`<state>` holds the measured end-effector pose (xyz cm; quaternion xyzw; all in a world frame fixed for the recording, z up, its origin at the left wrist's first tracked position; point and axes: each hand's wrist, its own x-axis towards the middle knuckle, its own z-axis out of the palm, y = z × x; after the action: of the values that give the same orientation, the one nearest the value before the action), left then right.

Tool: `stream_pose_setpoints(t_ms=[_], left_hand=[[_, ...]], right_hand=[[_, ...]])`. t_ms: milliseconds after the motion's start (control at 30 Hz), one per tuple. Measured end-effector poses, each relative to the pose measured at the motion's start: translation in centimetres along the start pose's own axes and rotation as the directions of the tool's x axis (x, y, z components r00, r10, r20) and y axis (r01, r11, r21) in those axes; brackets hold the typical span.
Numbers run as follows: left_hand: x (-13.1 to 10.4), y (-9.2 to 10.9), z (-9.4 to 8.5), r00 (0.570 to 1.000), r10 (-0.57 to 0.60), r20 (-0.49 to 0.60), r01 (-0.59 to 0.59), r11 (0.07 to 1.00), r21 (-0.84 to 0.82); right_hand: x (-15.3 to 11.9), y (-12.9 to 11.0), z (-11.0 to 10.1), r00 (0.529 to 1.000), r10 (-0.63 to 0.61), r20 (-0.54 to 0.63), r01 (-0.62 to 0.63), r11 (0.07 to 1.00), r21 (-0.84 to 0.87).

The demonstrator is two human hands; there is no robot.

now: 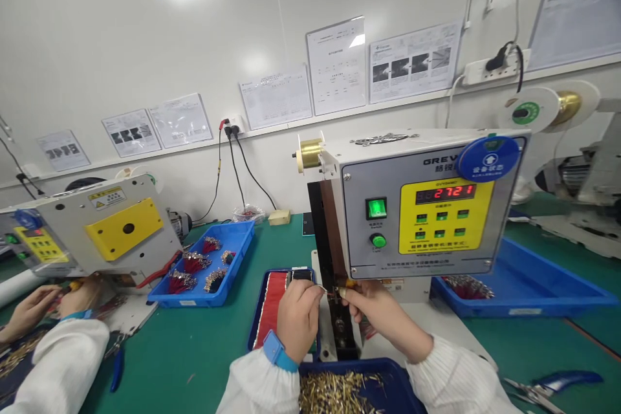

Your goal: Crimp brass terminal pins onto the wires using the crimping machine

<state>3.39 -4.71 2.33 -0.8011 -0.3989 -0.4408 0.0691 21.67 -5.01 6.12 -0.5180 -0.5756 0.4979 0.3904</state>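
My left hand point(299, 315), with a blue band at its wrist, is closed at the slot of the grey machine point(378, 265), its fingertips pinching a thin wire-like piece. Close to its right, my right hand point(373, 307) is also closed at the slot, thumb and fingers pressed together on something too small to make out. Left of my left hand lies a tray point(266, 272) with red wires and black ones. Below both hands stands a dark blue tray point(388, 372) with many small brass-coloured terminals. The machine's display glows red.
A blue bin point(242, 239) with wire bundles stands left on the green table point(194, 356); another blue bin point(557, 301) is at right. Pliers point(557, 381) lie at lower right. At far left, another person's hands point(80, 297) work at a second machine point(126, 220).
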Motion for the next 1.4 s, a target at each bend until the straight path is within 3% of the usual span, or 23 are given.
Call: stream_pose_setpoints(t_ms=[733,1000,1400], left_hand=[[0.1,0.2,-0.2,1.0,-0.004,-0.026,0.005,0.999,0.036],[0.3,0.5,-0.5,0.999,-0.024,-0.024,0.026,0.998,0.049],[0.2,0.3,-0.3,0.999,-0.042,0.003,0.042,0.999,0.015]], right_hand=[[0.1,0.4,0.3,0.998,0.034,-0.043,-0.034,0.999,0.01],[0.1,1.1,1.1,0.989,-0.054,-0.139,0.041,0.995,-0.091],[0.0,1.3,1.2,0.976,-0.149,-0.157,0.121,0.977,-0.176]])
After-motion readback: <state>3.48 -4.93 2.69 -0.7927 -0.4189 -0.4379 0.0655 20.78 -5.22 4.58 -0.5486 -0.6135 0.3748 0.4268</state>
